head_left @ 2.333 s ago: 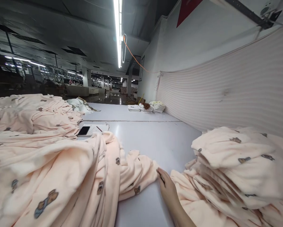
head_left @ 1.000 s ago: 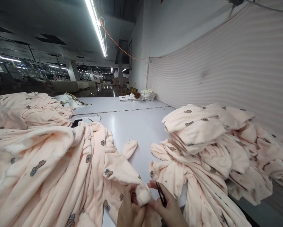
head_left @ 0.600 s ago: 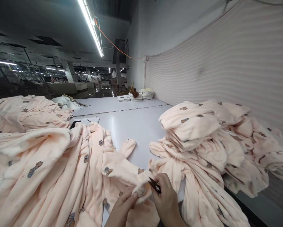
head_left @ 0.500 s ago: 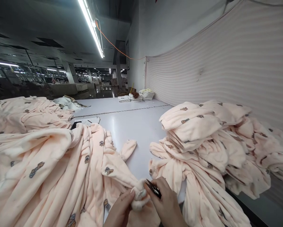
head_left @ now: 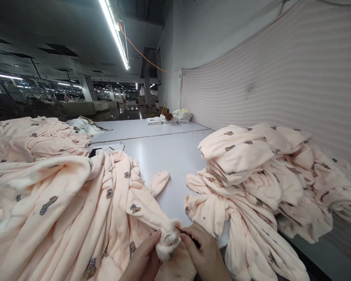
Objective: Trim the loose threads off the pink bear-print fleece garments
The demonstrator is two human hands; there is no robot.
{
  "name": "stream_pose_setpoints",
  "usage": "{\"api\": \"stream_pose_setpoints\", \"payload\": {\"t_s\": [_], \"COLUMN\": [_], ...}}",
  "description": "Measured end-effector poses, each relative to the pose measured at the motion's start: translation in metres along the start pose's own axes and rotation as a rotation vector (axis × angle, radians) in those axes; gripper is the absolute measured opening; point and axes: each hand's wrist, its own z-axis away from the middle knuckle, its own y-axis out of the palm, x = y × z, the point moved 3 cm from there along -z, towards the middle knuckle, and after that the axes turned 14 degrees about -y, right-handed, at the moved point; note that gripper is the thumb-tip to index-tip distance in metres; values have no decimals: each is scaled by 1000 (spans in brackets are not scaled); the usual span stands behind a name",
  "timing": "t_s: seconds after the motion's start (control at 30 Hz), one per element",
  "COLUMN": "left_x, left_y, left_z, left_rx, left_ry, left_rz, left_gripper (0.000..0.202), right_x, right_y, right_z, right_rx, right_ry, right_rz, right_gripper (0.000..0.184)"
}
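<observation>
My left hand [head_left: 144, 253] pinches the gathered cuff [head_left: 168, 239] of a pale pink fleece garment printed with small bears. In my right hand [head_left: 206, 249] are small black thread snips [head_left: 196, 242], mostly covered by the fingers. Their thin tip touches or nearly touches the cuff's right side; I cannot tell whether the blades are closed. The garment's sleeve [head_left: 144, 208] stretches from the cuff up and left toward the large heap of matching fleece [head_left: 64, 210].
More fleece garments are piled on the right [head_left: 242, 156], some hanging over the table edge. White stacks [head_left: 181, 116] lie at the far end of the pale table [head_left: 175, 152]. A striped cloth [head_left: 266, 78] hangs along the right wall.
The cuff has been turned and shifted slightly left, with its opening facing me more. The snips have rotated deeper into my right hand, their tip now at the cuff.
</observation>
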Motion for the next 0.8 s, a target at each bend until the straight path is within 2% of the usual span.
{"api": "stream_pose_setpoints", "payload": {"t_s": [0.17,0.23,0.33,0.37,0.4,0.47,0.53,0.6,0.63,0.7,0.8], "left_x": [-1,-6,-25,-35,-46,-65,-76,-80,-77,-63,-24], "left_y": [-2,-2,-7,-10,-13,-19,-24,-24,-22,-16,-12], "left_z": [2,6,17,23,29,42,53,64,67,70,60], "left_rx": [-25,-102,-368,-485,-581,-654,-589,-503,-484,-488,-513], "left_ry": [-28,-7,119,203,300,472,531,490,439,268,-72], "left_rz": [-63,-202,-600,-724,-794,-723,-521,-481,-579,-958,-1562], "left_gripper": [36,38,39,36,33,30,28,24,22,15,5], "right_x": [9,12,-1,-10,-20,-41,-57,-66,-68,-69,-68], "right_y": [2,0,-2,0,5,20,34,45,47,45,31], "right_z": [-4,-5,10,21,35,63,84,93,92,84,73], "right_rx": [105,98,64,92,137,262,269,305,311,270,164], "right_ry": [-6,1,72,94,107,97,39,3,-4,12,41], "right_rz": [-71,-64,-94,-102,-94,-38,103,251,297,286,139], "right_gripper": [21,20,18,16,24,45,59,52,46,37,43]}}
